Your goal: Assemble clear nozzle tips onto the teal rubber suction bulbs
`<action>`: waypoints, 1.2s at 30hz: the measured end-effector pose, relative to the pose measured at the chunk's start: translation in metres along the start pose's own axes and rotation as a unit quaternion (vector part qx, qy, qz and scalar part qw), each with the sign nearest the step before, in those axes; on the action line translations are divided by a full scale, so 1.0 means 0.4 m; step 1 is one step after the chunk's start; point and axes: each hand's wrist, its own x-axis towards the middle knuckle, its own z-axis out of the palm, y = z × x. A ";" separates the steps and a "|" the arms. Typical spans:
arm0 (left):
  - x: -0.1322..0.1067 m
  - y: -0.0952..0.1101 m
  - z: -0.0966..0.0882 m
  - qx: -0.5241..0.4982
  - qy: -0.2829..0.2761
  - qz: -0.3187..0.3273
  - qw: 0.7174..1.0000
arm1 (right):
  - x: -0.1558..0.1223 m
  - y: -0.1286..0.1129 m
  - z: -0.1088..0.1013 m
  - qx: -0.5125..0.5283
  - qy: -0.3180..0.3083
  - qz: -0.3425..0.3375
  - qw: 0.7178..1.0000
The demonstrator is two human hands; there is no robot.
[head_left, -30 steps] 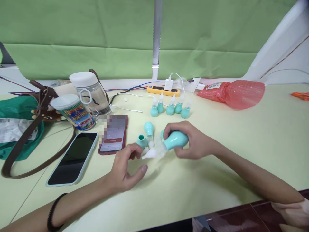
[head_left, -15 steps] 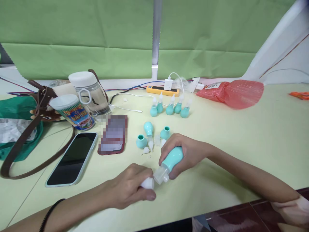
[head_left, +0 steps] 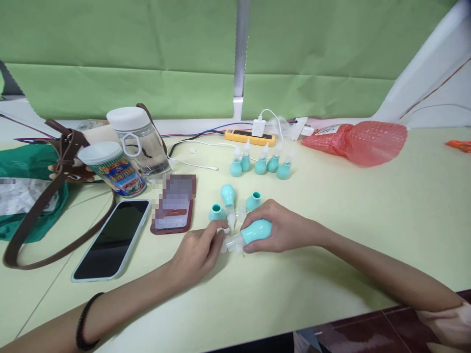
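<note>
My right hand point(head_left: 281, 229) is wrapped round a teal rubber bulb point(head_left: 256, 229) with a clear plastic neck point(head_left: 233, 242) pointing left. My left hand point(head_left: 196, 252) has its fingers pinched at the end of that neck; a small white tip seems to be between them but is mostly hidden. Just behind my hands lie a teal bulb with a tip point(head_left: 227, 195), two open teal bulbs point(head_left: 216, 212) point(head_left: 253, 201) and small white tips. Further back, several assembled teal bulbs point(head_left: 262, 163) stand in a row.
Two phones point(head_left: 114, 238) point(head_left: 173, 206) lie to the left. Behind them stand a printed cup point(head_left: 114, 169) and a clear bottle point(head_left: 138, 139), with a brown-strapped bag point(head_left: 44, 196). A yellow power strip point(head_left: 250, 136) and a red bubble-wrap bag point(head_left: 358, 142) sit at the back.
Both hands moved away from me, back toward the loose parts. My left hand, which held a white tip apart from the neck, now has its fingers at the neck's end.
</note>
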 end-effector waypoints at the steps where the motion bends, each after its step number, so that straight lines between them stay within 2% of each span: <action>1: -0.001 0.003 -0.009 -0.023 0.015 0.006 1.000 | -0.001 -0.002 0.009 -0.017 0.012 -0.005 1.000; 4: -0.001 0.017 -0.030 -0.073 0.011 0.041 0.996 | -0.008 -0.018 0.042 -0.052 0.066 -0.026 0.996; 7: -0.004 0.032 -0.037 -0.094 -0.031 0.055 0.994 | -0.020 -0.041 0.075 -0.079 0.112 -0.047 0.989; 9: -0.007 0.041 -0.036 -0.126 -0.065 0.059 0.988 | -0.030 -0.056 0.087 -0.083 0.114 -0.061 0.988; 12: -0.011 0.051 -0.037 -0.177 -0.093 0.118 0.973 | -0.037 -0.071 0.081 -0.038 0.072 -0.082 0.993; 16: -0.014 0.064 -0.045 -0.176 -0.088 0.185 0.963 | -0.036 -0.072 0.055 0.064 -0.018 -0.092 0.994; 20: -0.023 0.078 -0.054 -0.147 -0.098 0.268 0.947 | -0.035 -0.055 0.031 0.202 -0.124 -0.074 0.969; 22: -0.026 0.079 -0.054 -0.113 -0.083 0.288 0.947 | -0.031 -0.044 0.010 0.254 -0.141 -0.051 0.956; 23: -0.027 0.077 -0.052 -0.092 -0.077 0.280 0.953 | -0.027 -0.037 -0.004 0.271 -0.123 -0.039 0.954; 26: -0.023 0.062 -0.032 0.001 -0.061 0.213 0.975 | -0.008 -0.006 -0.052 0.314 -0.016 -0.030 0.949; 29: -0.019 0.041 -0.001 0.117 -0.007 0.208 0.971 | 0.011 0.045 -0.095 0.324 0.097 -0.034 0.941; 33: -0.015 0.022 0.022 0.222 0.015 0.239 0.945 | 0.025 0.119 -0.130 0.228 0.216 -0.006 0.949; 36: -0.010 0.018 0.024 0.238 0.019 0.229 0.944 | 0.029 0.159 -0.140 0.083 0.245 0.057 0.964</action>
